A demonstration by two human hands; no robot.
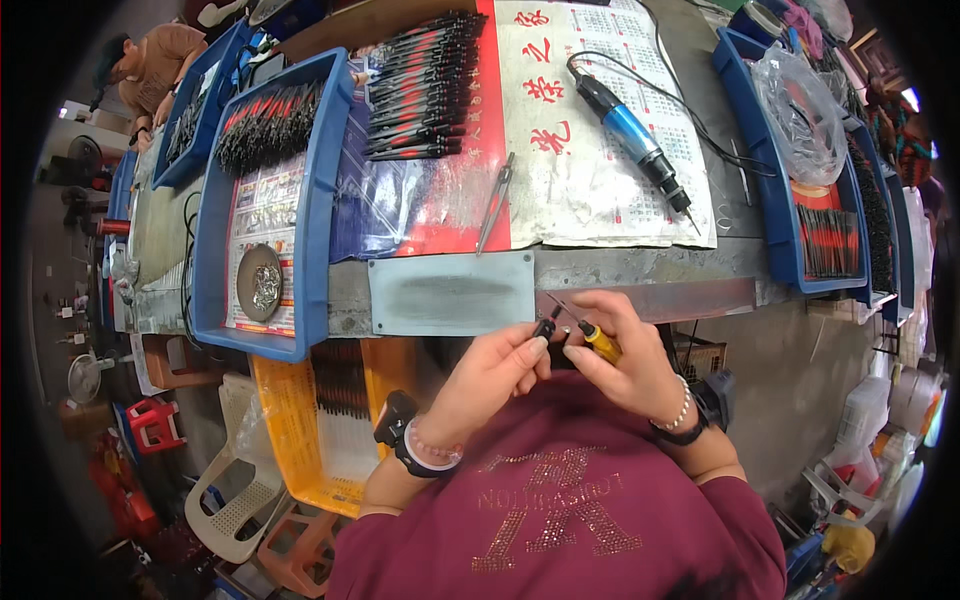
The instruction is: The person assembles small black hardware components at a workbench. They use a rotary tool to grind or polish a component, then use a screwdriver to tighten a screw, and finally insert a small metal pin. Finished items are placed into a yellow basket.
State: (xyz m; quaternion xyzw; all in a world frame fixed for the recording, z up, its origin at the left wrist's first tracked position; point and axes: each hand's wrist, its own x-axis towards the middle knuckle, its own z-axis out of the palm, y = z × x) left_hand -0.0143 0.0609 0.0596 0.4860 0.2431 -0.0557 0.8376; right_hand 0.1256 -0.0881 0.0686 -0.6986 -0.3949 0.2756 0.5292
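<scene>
- Above the lap, just off the bench edge: left hand (505, 365) has thumb and forefinger pinched on a small black part (545, 328).
- Right hand (625, 360) closed round a yellow-handled screwdriver (602, 344), by its look; thin shaft runs up-left near the part. Can't tell if the tip touches.
- Risk: tip skids off, pokes left fingertips or scratches the part. Cause: hand-held, no fixture.
- Risk: pinch slips, part drops to lap or floor. Cause: grey rectangular pad (455, 292) isn't under it.
- Risk: cord snag drags the blue electric screwdriver (635, 140); its cord loops across the sheet.
- Risk: knocked dish (246, 285) spills loose silver bits in the blue tray (209, 250).
- Writing: calendar sheet (560, 200) has big red Chinese characters in a column, small date grids alongside; paler characters on its red band. Burgundy shirt (640, 480) carries rhinestone lettering, upside down from this view.
</scene>
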